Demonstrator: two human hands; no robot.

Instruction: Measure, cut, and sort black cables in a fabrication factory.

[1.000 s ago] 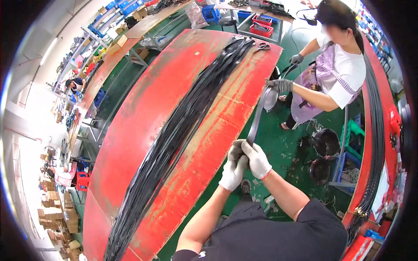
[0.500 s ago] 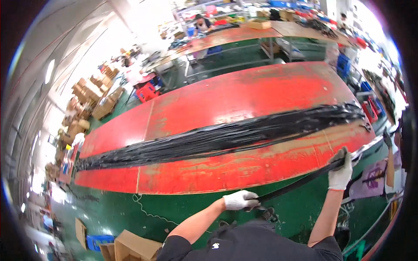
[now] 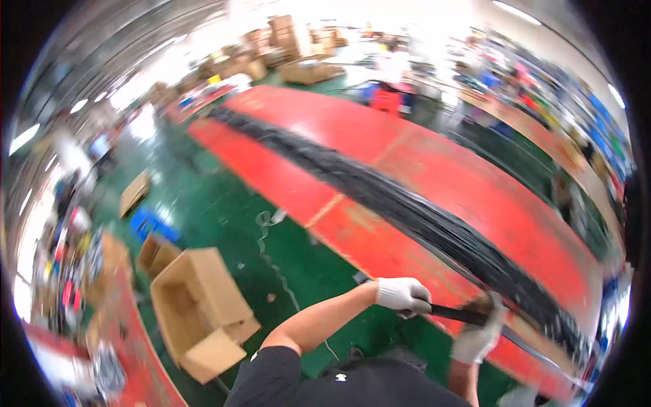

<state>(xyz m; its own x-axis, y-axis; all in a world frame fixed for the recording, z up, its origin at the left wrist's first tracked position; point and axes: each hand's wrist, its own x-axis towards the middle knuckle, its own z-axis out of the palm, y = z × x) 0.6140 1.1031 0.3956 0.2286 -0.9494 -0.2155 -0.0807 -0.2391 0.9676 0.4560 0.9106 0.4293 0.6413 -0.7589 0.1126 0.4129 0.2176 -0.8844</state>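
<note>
Both my hands wear white work gloves. My left hand is closed round one end of a flat black strip, just in front of the table's near edge. Further along the strip, my right hand is wrapped round it, a little smeared by motion. Past that hand the strip runs on toward the lower right over the table, looking shiny there. A long bundle of black strips lies lengthwise on the red worktable, beyond my hands.
On the green floor to the left stand an open cardboard box and a blue crate, with a thin white cord nearer the table. Another red table is at lower left. A red stool and stacked cartons stand behind.
The view has swung to the left, bringing the cardboard box into sight. My hands have come closer together along the black strip, and both still hold it.
</note>
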